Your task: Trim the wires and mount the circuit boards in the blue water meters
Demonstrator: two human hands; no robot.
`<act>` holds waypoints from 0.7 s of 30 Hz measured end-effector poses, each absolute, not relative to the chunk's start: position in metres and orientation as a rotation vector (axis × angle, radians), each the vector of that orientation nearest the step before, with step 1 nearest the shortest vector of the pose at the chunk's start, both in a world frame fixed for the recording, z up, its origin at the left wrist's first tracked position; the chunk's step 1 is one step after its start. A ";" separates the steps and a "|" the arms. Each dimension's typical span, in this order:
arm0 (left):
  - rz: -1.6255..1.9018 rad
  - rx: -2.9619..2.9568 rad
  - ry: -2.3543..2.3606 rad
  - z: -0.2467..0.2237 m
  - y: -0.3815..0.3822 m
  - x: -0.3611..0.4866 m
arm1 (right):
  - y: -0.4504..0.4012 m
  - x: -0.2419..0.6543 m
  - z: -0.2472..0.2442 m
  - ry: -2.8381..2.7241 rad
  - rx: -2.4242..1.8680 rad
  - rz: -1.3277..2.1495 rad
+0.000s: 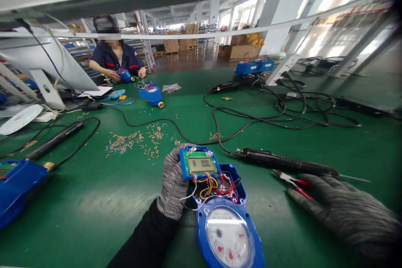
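In a grey knitted glove, my left hand (173, 180) grips a blue-framed display module (201, 163) from its left side; the LCD reads "A 000". Red, yellow and white wires (209, 186) run from the module into the open housing of a blue water meter (201, 234). The meter's round dial faces up with red pointers. At the right, my gloved right hand (348, 209) has its thumb and fingers around the red handles of small pliers (292, 182), whose jaws point left. Part of the handles is hidden under the fingers.
A black electric screwdriver (282, 161) lies just beyond the pliers, its cable looping back. Many small screws (125, 142) are scattered left of centre. Other blue meters (21, 188) stand around the green bench (94, 226). Across it, a person (117, 60) handles one.
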State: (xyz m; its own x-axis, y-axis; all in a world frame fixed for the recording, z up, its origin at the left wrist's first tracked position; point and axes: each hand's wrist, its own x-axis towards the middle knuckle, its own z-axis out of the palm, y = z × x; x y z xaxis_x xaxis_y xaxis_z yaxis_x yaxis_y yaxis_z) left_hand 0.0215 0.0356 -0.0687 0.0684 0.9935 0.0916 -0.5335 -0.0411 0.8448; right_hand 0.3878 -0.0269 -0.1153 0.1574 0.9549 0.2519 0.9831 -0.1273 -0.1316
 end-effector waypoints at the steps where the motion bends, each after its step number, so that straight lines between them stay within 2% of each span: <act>1: 1.391 0.830 0.672 -0.066 0.036 0.022 | -0.027 0.387 -0.113 -1.950 -2.171 -0.176; 3: 1.379 0.808 0.650 -0.062 0.038 0.023 | -0.024 0.371 -0.094 -1.974 -2.085 -0.169; 5: 1.361 0.850 0.644 -0.058 0.041 0.023 | -0.017 0.341 -0.067 -1.766 -1.929 -0.087; 9: 1.297 0.966 0.621 -0.059 0.048 0.022 | 0.012 0.270 -0.031 -1.684 -1.267 0.775; 14: 1.282 1.037 0.576 -0.062 0.049 0.017 | 0.041 0.220 -0.031 -1.813 -0.774 1.287; 17: 1.211 1.071 0.573 -0.060 0.047 0.015 | 0.041 0.210 -0.030 -1.680 -0.711 1.423; 21: 1.142 1.156 0.543 -0.054 0.043 0.015 | 0.033 0.210 -0.019 -1.699 -0.705 1.371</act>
State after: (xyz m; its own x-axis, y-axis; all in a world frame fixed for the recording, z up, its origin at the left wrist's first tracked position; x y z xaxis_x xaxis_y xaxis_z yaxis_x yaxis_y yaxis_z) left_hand 0.0149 0.0427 -0.0540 0.3776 0.9040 0.2002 -0.4159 -0.0276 0.9090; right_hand 0.2096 0.0330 -0.0191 -0.5053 0.8260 0.2495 -0.0694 0.2493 -0.9659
